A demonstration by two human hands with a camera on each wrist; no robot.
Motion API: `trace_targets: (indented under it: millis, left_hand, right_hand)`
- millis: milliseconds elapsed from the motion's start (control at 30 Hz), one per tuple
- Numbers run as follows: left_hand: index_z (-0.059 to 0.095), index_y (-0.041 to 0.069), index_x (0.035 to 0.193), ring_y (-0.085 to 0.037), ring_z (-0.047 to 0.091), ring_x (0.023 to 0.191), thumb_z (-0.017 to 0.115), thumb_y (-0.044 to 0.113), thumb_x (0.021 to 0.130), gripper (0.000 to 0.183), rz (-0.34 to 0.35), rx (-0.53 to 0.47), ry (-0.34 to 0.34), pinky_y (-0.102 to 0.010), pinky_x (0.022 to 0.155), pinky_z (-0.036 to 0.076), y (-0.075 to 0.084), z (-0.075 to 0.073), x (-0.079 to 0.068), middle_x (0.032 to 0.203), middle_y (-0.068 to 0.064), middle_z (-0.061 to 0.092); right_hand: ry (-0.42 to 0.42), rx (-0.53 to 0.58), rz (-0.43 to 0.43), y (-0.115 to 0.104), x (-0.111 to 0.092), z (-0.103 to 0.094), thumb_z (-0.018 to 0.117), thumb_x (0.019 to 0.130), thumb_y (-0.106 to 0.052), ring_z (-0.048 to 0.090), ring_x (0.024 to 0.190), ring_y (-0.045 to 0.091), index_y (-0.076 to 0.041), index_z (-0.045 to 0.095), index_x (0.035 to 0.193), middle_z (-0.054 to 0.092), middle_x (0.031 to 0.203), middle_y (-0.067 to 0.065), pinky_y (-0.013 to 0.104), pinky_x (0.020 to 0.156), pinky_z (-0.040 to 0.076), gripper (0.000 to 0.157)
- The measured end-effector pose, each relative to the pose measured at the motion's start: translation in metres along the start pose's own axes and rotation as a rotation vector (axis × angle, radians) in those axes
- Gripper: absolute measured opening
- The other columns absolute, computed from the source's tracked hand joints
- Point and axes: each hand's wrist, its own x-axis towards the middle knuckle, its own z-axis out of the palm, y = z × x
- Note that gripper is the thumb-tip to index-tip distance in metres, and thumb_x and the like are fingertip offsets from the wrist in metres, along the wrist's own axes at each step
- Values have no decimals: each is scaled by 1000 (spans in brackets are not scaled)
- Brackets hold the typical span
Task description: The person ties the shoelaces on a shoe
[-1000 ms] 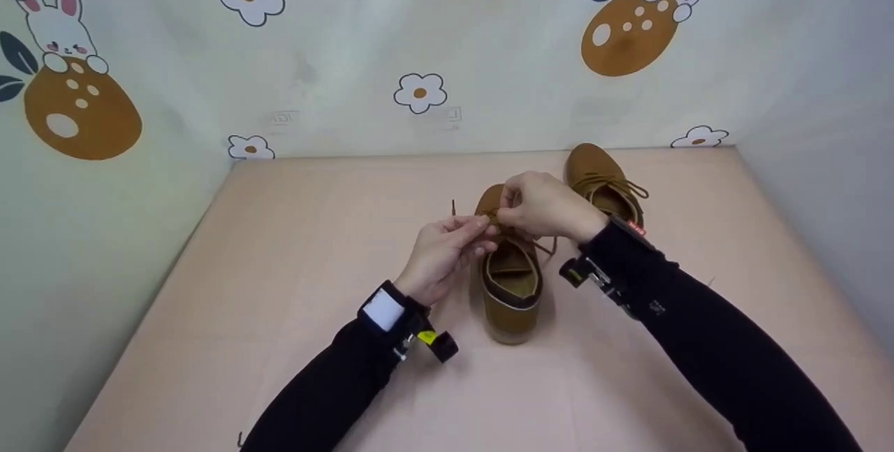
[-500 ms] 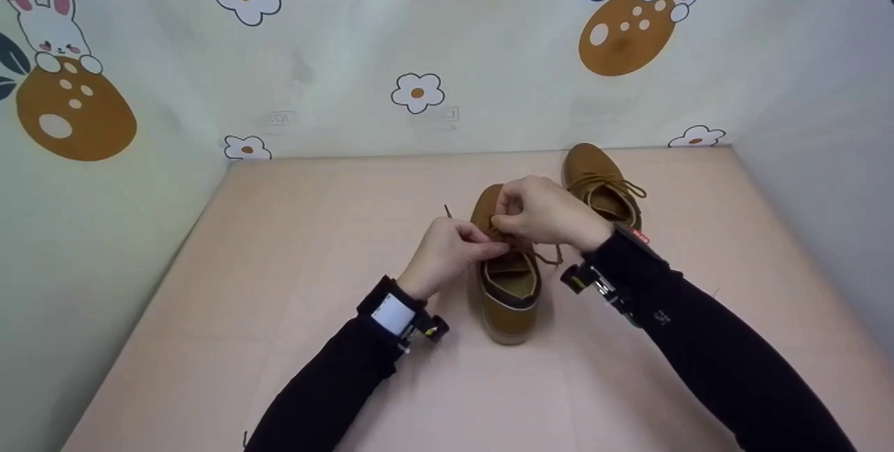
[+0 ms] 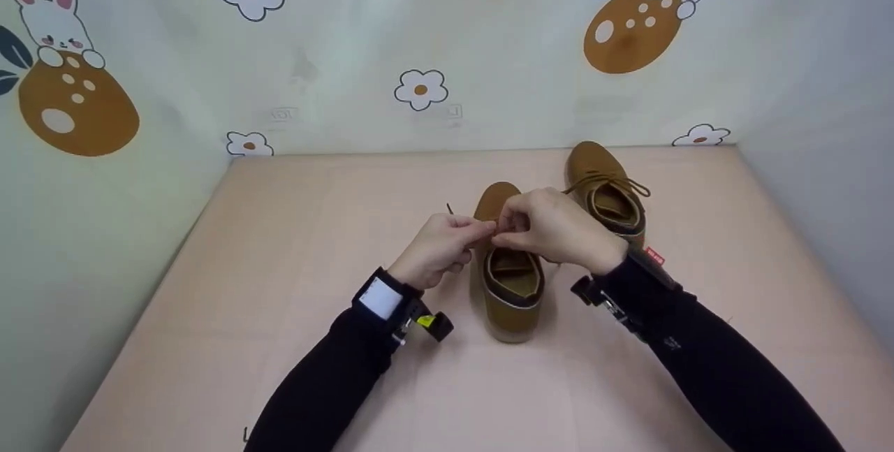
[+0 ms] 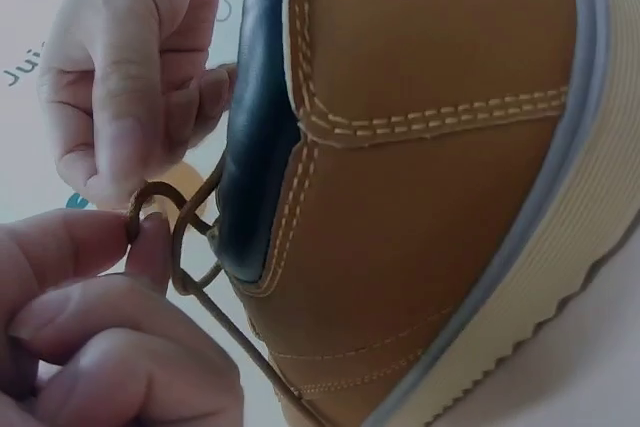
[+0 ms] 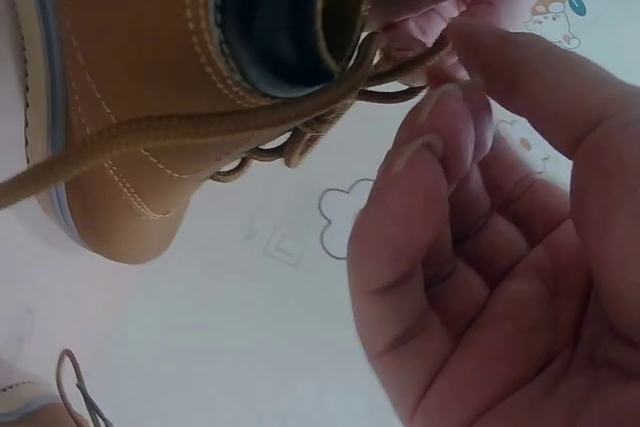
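Note:
A brown leather lace-up shoe [image 3: 512,319] stands with its toe pointing away from me. Above its lacing my left hand [image 3: 438,248] and right hand [image 3: 562,227] meet almost fingertip to fingertip. In the left wrist view, the thumb and finger of my left hand [image 4: 110,317] pinch a small loop of brown shoelace [image 4: 185,282]. My right hand [image 4: 130,77] is just above that loop. The right wrist view has my right hand [image 5: 470,227] pinching the lace between thumb and index finger, while one lace end [image 5: 150,137] stretches across the shoe's side.
A second brown shoe [image 3: 590,158], its lace tied in a bow, stands behind and to the right, partly hidden by my right arm. The pale pink table [image 3: 314,228] runs back to a wall cloth [image 3: 335,75] printed with rabbits and flowers.
Over the last half second my left hand has risen slightly from the shoe opening, and its fingertips have come to my right fingertips. My right hand has shifted slightly right and nearer me.

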Motion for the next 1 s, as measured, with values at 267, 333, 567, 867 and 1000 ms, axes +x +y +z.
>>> trace_targets:
  millis: [267, 333, 567, 867, 1000]
  left_hand:
    - [77, 5, 91, -5, 36, 45, 72, 24, 92, 20, 132, 125, 127, -19, 40, 26, -3, 2, 0, 76, -5, 62]
    - [77, 6, 91, -5, 38, 47, 73, 24, 91, 19, 164, 144, 153, -19, 42, 28, -4, 3, 1, 74, -5, 61]
    - [77, 5, 91, -13, 56, 75, 74, 22, 91, 18, 223, 241, 202, -25, 65, 43, -6, 4, 2, 83, 0, 70]
    - [77, 5, 91, -12, 56, 69, 74, 21, 91, 16, 239, 308, 217, -25, 61, 40, -5, 3, 2, 82, -6, 72]
    - [77, 5, 91, -9, 48, 61, 74, 20, 91, 15, 256, 349, 230, -23, 54, 35, -5, 5, 2, 80, -12, 69]
  right_hand:
    - [95, -286, 34, -8, -9, 15, 83, 81, -27, 58, 63, 17, -15, 68, 74, 62, 67, -6, 41, 62, 47, 20]
    - [104, -313, 13, -8, -11, 16, 81, 82, -21, 57, 63, 18, -14, 67, 72, 61, 66, -5, 43, 63, 47, 18]
    - [21, -158, -9, 0, -22, -2, 79, 85, -15, 56, 63, 11, -16, 70, 76, 64, 71, -8, 31, 58, 47, 12]
    - [-78, 28, 95, 25, -6, -17, 74, 91, -18, 58, 69, 14, -12, 74, 83, 67, 76, -5, 32, 64, 47, 10]
    - [-144, 26, 125, 30, 11, -17, 75, 89, -15, 58, 68, 14, -10, 75, 81, 67, 74, -3, 31, 63, 48, 10]
